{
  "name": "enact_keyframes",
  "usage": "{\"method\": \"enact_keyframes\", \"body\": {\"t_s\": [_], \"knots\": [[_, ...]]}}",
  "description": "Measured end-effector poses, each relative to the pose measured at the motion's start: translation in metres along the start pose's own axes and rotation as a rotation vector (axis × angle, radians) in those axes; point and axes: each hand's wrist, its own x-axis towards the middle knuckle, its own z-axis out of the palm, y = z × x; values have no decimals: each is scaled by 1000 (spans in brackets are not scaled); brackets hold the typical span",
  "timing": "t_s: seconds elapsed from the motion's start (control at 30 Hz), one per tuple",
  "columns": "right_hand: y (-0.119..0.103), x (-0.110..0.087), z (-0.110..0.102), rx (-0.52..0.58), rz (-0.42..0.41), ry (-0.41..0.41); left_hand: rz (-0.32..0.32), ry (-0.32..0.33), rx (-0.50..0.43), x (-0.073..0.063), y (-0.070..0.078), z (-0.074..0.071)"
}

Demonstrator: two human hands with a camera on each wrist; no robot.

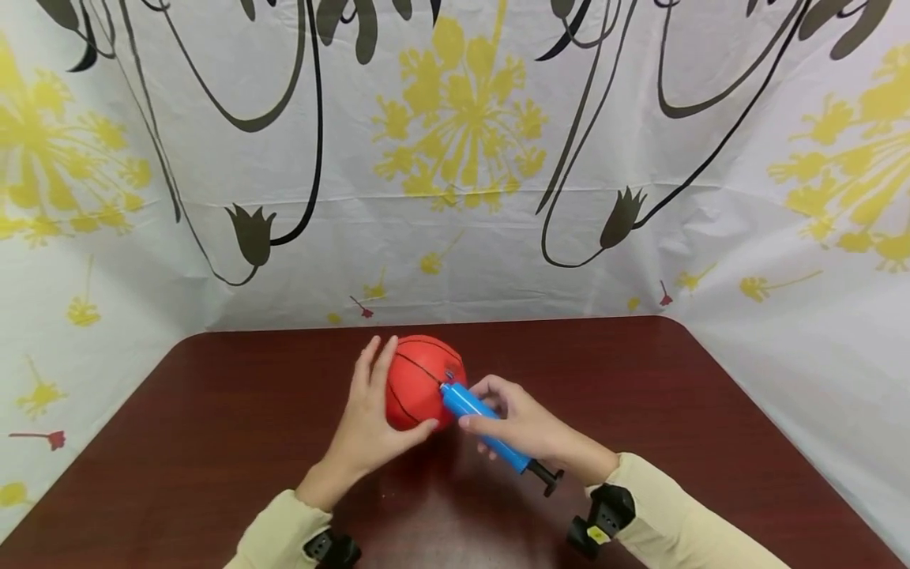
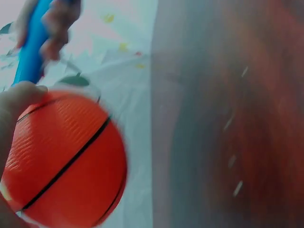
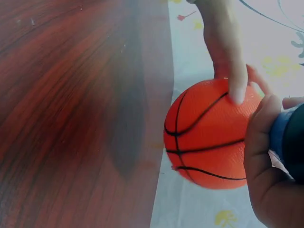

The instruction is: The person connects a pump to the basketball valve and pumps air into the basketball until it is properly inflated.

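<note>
A small orange-red toy basketball (image 1: 419, 387) with black lines is gripped by my left hand (image 1: 370, 419), thumb on its near side and fingers along its far left. A dent shows on its upper right, by the tip of a blue hand pump (image 1: 490, 427). My right hand (image 1: 526, 423) holds the pump's barrel, thumb on top and fingers curled beneath. The pump slants down to the right, its black handle (image 1: 546, 476) pushed close to the barrel. In the right wrist view the left thumb lies on the basketball (image 3: 204, 137); in the left wrist view the blue barrel (image 2: 33, 47) is blurred.
A dark reddish-brown wooden table (image 1: 213, 442) lies under the hands. Behind and at both sides hangs a white cloth (image 1: 455, 261) printed with yellow flowers and dark stems. Black wrist cameras (image 1: 611, 510) are strapped over cream sleeves.
</note>
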Motion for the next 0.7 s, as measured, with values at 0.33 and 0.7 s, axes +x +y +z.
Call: {"method": "enact_keyframes", "body": {"t_s": [0.33,0.7], "knots": [[1,3,7,-18,-54,-10,-12,113,71,3,5,13],[-1,-2,4,-37,-32,12,181,155,256,14,4,9]]}}
